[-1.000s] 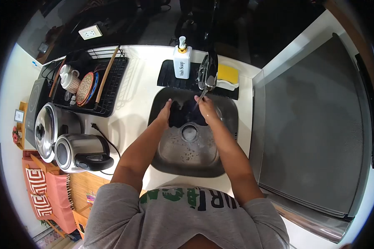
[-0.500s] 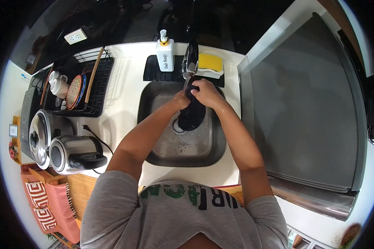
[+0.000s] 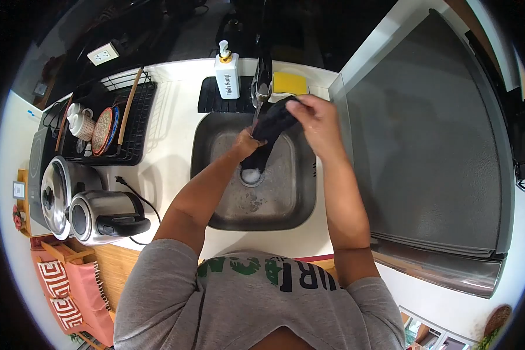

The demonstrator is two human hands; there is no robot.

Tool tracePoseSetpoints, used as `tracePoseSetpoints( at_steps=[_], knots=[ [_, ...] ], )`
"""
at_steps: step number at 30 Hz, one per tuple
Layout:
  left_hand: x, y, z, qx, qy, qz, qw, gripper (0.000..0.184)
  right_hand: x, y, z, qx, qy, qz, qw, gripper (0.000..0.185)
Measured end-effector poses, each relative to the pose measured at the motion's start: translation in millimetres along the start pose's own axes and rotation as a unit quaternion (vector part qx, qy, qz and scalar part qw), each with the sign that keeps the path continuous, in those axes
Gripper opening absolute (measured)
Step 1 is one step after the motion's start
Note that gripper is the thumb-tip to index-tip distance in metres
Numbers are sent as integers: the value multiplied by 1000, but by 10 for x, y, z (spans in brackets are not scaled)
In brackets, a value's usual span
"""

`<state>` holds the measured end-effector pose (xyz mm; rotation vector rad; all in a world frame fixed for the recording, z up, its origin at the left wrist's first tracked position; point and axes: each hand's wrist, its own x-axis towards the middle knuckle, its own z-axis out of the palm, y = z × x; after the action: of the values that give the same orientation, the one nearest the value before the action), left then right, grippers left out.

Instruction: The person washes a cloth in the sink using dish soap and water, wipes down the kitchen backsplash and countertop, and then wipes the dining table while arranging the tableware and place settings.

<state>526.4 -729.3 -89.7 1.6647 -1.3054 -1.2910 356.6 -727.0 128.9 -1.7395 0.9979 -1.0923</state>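
A length of dark, limp black cloth (image 3: 270, 128) stretches slantwise over the steel sink (image 3: 286, 207) under the faucet (image 3: 262, 87). Its exact kind is unclear. My right hand (image 3: 318, 119) pinches the upper end, raised near the sink's back right corner. Lower down, my left hand (image 3: 248, 143) grips the left side of the cloth, next to the thin stream of running water. The cloth's lower end hangs by the drain (image 3: 251, 176), where white foam shows.
Behind the sink stand a white dish soap bottle (image 3: 227, 76) and a yellow sponge (image 3: 290, 83) in a holder. To the left are a black dish rack (image 3: 135, 140), an electric kettle (image 3: 105, 217) with its cord, and a lidded steel pot (image 3: 55, 195). A large grey refrigerator (image 3: 426, 146) borders the right.
My right hand has moved up and to the right, pulling the cloth's upper end out. The cloth now looks longer and narrower, and foam shows at the drain. My left hand has shifted slightly left.
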Motion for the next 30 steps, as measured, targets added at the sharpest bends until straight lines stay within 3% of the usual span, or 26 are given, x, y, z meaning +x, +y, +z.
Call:
tracePoseSetpoints(
  at_steps=[1,2,4,5,7,10,11,13,14,16,17,19,20,22,23,24,26,27,28,30],
  knots=[
    [-30,74,-51,45,14,-61,997,66,-51,-72,-64,27,30,-2,999,19],
    [40,-11,-66,47,14,-61,997,66,-74,-14,-127,28,30,-3,999,19],
    [212,-292,-52,-46,75,11,996,78,-146,247,-192,110,35,94,989,22],
    [137,-200,-90,-45,75,11,996,78,-181,386,-163,69,53,152,985,26],
    [-118,99,-192,-255,14,34,966,88,-281,1064,-35,-30,43,146,988,31],
    [-173,112,-214,-240,-33,83,967,90,-404,1814,202,-208,-95,195,954,45],
    [-208,133,-217,-240,-28,83,967,90,-432,1822,332,-206,-98,192,954,45],
    [-300,190,-193,-318,-50,95,942,91,-496,1807,646,-67,15,473,879,50],
    [-350,190,-182,-319,-47,94,942,91,-486,1807,735,-67,12,472,879,50],
    [-447,194,-175,-442,-49,16,895,86,-460,1806,876,259,41,590,764,46],
    [-490,192,-199,-442,-47,16,895,86,-483,1847,944,259,39,590,764,46],
    [-559,152,-306,-544,-75,-42,835,69,-573,2026,1084,499,38,473,725,36],
    [-540,53,-350,-545,-74,-43,834,69,-573,2129,1154,498,36,474,725,36],
    [-463,-190,-419,-685,-84,-7,724,52,-547,2272,1236,481,136,479,721,29],
    [-464,-224,-463,-695,-110,14,710,45,-522,2221,1234,480,136,479,722,29],
    [-450,-243,-440,-697,-110,13,709,45,-514,2170,1221,480,144,446,741,28],
    [-397,-270,-395,-688,11,-131,714,47,-453,1927,1211,479,150,412,760,26],
    [-385,-238,-262,-610,34,-156,776,58,-418,1643,1193,471,152,412,765,24],
    [-401,-195,-150,-609,33,-156,777,58,-404,1490,1182,463,154,410,771,23],
    [-410,-144,-10,-685,-29,-86,723,63,-399,1503,1184,486,154,397,763,24]
  ],
)
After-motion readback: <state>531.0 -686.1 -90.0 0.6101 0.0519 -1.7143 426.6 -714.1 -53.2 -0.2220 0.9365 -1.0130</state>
